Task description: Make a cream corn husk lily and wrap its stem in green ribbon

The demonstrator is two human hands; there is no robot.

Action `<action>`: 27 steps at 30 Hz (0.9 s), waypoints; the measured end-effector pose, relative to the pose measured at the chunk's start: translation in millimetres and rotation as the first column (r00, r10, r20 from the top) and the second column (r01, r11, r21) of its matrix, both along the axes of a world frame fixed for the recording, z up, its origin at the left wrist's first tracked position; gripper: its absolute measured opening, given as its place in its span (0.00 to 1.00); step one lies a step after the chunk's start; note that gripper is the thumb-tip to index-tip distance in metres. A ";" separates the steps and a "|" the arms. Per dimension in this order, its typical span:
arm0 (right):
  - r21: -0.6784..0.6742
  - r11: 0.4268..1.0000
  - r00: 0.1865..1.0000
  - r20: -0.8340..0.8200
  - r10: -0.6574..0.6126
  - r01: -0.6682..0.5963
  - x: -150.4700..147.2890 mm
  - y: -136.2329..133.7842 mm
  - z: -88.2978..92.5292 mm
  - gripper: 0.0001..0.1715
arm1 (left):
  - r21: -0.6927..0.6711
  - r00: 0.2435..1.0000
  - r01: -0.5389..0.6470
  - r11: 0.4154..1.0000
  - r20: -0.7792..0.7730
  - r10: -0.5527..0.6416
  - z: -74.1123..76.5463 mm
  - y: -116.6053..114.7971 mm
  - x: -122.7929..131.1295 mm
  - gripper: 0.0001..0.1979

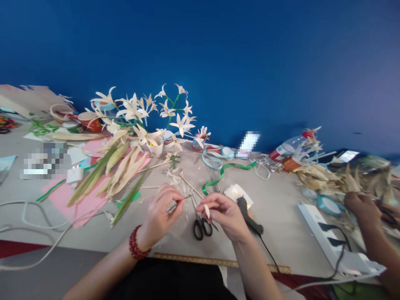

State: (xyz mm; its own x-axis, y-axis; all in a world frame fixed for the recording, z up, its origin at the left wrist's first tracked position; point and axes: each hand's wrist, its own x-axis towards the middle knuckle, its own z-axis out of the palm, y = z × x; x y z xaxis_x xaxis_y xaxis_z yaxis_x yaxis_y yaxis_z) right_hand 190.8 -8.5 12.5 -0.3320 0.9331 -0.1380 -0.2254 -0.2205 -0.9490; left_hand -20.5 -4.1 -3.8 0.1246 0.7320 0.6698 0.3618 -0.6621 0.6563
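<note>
My left hand (162,210), with a red bead bracelet (136,243) on the wrist, is closed in a pinch on a thin wire stem (178,201) that points right. My right hand (223,214) is closed on a small pale husk petal (206,210), held close to the tip of the wire. Both hands hover above the grey table (281,208), just over black-handled scissors (201,225). A black glue gun (248,216) lies right of my right hand.
Finished pale husk flowers (150,118) on green stems stand at the back. Corn husks (121,166) lie on pink paper (78,196). Green ribbon (225,171), a white power strip (331,237) and a ruler (218,262) are nearby. Another person's hand (364,210) works at the right.
</note>
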 end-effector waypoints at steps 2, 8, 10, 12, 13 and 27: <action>0.022 0.997 0.997 0.017 -0.078 0.078 1.0 -5.3 -3.7 0.08 | 0.016 1.000 -0.003 1.000 0.002 0.003 2.0 -0.6 2.4 0.09; 0.239 0.900 0.928 -0.010 -0.373 0.364 -8.5 -12.7 -9.8 0.03 | 0.041 1.000 -0.019 0.999 -0.022 0.020 8.8 -0.7 10.1 0.09; 0.181 0.886 0.904 -0.064 -0.423 0.427 -14.4 -13.5 -8.3 0.03 | 0.053 0.998 -0.038 0.998 -0.045 0.040 10.8 -1.0 12.5 0.09; 0.141 0.886 0.897 -0.074 -0.436 0.442 -19.5 -14.0 -6.9 0.03 | 0.066 0.995 -0.056 0.996 -0.076 0.061 12.4 -1.4 14.7 0.09; 0.159 0.881 0.895 -0.066 -0.441 0.446 -21.4 -13.9 -6.5 0.03 | 0.073 0.994 -0.065 0.995 -0.088 0.071 13.0 -1.6 15.8 0.09; 0.486 0.772 0.871 0.042 -0.489 0.410 -32.5 -9.5 -0.6 0.05 | 0.063 0.983 -0.095 0.993 -0.151 0.104 18.3 -5.0 21.6 0.07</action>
State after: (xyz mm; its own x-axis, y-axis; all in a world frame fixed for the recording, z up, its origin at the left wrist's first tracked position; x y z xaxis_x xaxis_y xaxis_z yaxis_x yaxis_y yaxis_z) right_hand 158.3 -18.0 11.9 0.1309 0.9387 0.3188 -0.0303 0.3252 -0.9452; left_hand 1.1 -9.1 14.4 0.1580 0.7082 0.6881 0.5214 -0.6516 0.5509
